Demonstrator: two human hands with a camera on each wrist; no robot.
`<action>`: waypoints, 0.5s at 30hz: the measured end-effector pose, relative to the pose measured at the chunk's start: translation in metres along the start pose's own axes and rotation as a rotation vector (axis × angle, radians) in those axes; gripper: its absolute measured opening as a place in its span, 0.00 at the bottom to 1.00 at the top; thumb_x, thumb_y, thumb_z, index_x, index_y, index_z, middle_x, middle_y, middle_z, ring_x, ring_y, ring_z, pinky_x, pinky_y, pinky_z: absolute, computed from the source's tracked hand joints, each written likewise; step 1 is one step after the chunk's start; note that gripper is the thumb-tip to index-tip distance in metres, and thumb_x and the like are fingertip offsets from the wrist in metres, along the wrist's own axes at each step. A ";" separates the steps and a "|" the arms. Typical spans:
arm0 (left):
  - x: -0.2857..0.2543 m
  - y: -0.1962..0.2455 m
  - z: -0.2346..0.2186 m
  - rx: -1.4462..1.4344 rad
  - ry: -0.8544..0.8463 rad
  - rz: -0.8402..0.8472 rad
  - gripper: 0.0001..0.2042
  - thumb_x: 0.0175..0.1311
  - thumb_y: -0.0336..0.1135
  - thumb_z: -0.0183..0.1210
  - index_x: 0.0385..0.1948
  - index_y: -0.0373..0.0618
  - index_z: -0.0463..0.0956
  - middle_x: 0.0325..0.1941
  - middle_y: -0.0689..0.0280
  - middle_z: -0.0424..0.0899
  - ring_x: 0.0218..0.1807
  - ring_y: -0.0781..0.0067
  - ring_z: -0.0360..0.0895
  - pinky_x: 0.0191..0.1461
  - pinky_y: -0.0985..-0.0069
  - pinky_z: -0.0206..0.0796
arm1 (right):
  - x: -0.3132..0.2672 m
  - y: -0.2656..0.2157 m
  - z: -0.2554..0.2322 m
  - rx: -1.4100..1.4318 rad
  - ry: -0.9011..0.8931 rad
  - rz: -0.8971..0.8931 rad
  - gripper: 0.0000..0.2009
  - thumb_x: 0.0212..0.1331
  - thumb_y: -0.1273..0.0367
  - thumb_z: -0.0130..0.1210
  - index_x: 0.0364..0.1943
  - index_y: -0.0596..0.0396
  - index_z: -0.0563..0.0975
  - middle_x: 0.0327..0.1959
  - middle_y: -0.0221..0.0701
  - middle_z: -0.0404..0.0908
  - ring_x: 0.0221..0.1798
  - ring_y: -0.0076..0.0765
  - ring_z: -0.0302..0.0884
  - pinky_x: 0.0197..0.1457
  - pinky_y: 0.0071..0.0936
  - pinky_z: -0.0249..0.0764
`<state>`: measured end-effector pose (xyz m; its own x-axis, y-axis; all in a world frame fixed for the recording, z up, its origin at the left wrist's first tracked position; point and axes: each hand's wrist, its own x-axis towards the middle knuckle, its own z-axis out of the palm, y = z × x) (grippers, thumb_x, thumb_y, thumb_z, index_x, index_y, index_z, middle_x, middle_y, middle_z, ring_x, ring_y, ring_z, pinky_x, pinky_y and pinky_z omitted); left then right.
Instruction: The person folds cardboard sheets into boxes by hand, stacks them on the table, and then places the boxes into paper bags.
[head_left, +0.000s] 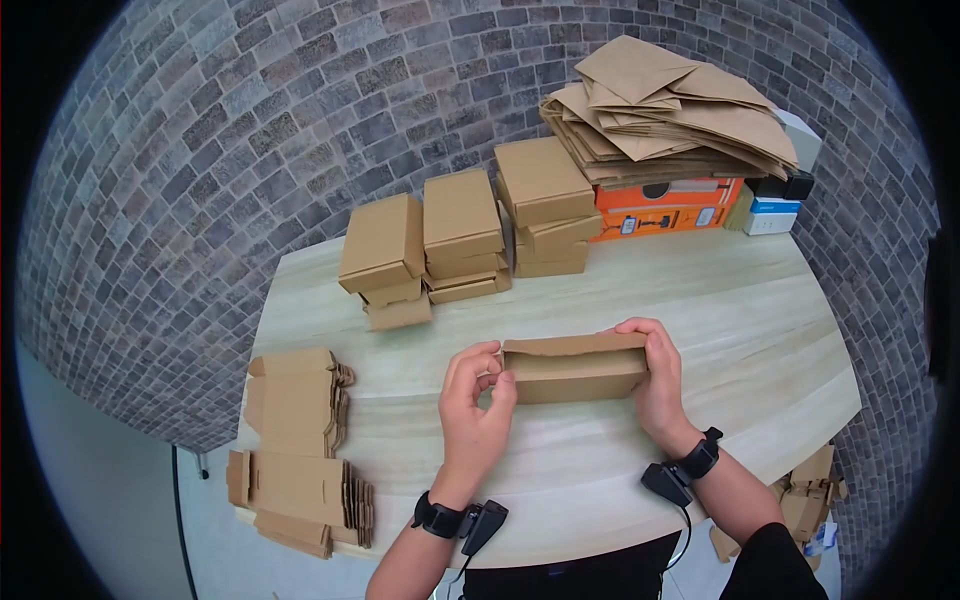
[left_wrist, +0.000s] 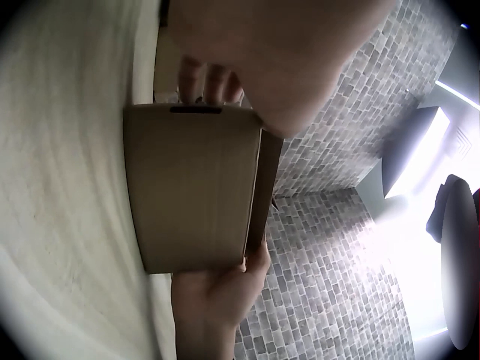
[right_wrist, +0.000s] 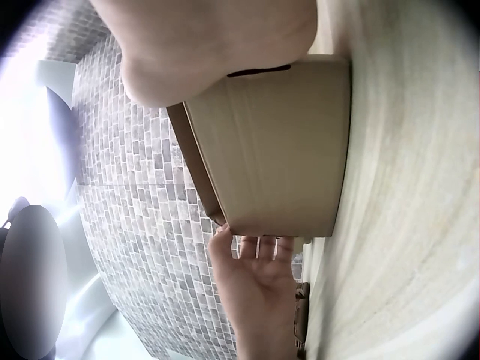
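Note:
An open cardboard box (head_left: 570,388) stands on the table in front of me, its brown inside showing from above and a raised flap (head_left: 565,345) along its far side. At its left end is my left hand (head_left: 476,420), thumb at the near corner and fingers along the end wall. My right hand (head_left: 660,390) holds the right end, fingers reaching toward the far corner. In the left wrist view, the plain long wall of the box (left_wrist: 195,187) shows a dark slot at its end. The right wrist view shows the left thumb at the rim of the box (right_wrist: 270,157).
Flattened cardboard boxes (head_left: 295,490) lie stacked at the table's left edge. Folded boxes (head_left: 385,240) stand in piles along the back. Brown paper bags (head_left: 660,110) rest on an orange box (head_left: 655,212) at the back right. More cardboard (head_left: 805,500) lies low at the right.

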<state>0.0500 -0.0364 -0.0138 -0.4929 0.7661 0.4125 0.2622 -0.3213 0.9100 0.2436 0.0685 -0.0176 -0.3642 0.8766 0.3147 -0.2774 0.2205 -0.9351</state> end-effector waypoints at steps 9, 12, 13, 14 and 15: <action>0.005 0.003 -0.014 -0.054 -0.117 -0.004 0.06 0.68 0.29 0.57 0.40 0.36 0.76 0.59 0.55 0.76 0.51 0.72 0.77 0.51 0.75 0.73 | 0.000 0.003 -0.002 0.047 -0.031 0.005 0.18 0.69 0.61 0.37 0.51 0.59 0.71 0.48 0.37 0.78 0.53 0.30 0.74 0.60 0.27 0.66; 0.004 0.003 -0.011 -0.049 -0.087 -0.063 0.06 0.69 0.30 0.57 0.40 0.37 0.76 0.57 0.56 0.78 0.50 0.74 0.77 0.50 0.76 0.73 | 0.000 -0.001 -0.002 0.027 -0.068 -0.009 0.19 0.70 0.60 0.37 0.52 0.59 0.71 0.50 0.39 0.79 0.55 0.32 0.74 0.62 0.28 0.66; 0.004 0.003 -0.011 -0.049 -0.087 -0.063 0.06 0.69 0.30 0.57 0.40 0.37 0.76 0.57 0.56 0.78 0.50 0.74 0.77 0.50 0.76 0.73 | 0.000 -0.003 0.000 0.027 -0.067 -0.008 0.19 0.70 0.60 0.37 0.52 0.59 0.71 0.50 0.39 0.79 0.55 0.32 0.74 0.62 0.28 0.66; 0.004 0.003 -0.011 -0.039 -0.087 -0.064 0.06 0.69 0.31 0.57 0.40 0.37 0.75 0.56 0.57 0.78 0.49 0.75 0.77 0.50 0.76 0.73 | 0.000 -0.006 0.003 0.021 -0.053 -0.001 0.20 0.71 0.57 0.36 0.52 0.59 0.71 0.49 0.40 0.79 0.55 0.34 0.74 0.63 0.30 0.66; 0.004 0.003 -0.011 -0.029 -0.087 -0.065 0.06 0.70 0.31 0.57 0.40 0.38 0.75 0.55 0.58 0.79 0.48 0.76 0.77 0.49 0.76 0.73 | -0.001 -0.007 0.005 0.015 -0.039 0.007 0.22 0.72 0.55 0.36 0.51 0.58 0.72 0.49 0.40 0.79 0.55 0.35 0.74 0.63 0.32 0.66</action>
<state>0.0396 -0.0410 -0.0087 -0.4337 0.8311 0.3481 0.2068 -0.2842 0.9362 0.2415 0.0644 -0.0107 -0.4003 0.8606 0.3148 -0.2877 0.2082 -0.9348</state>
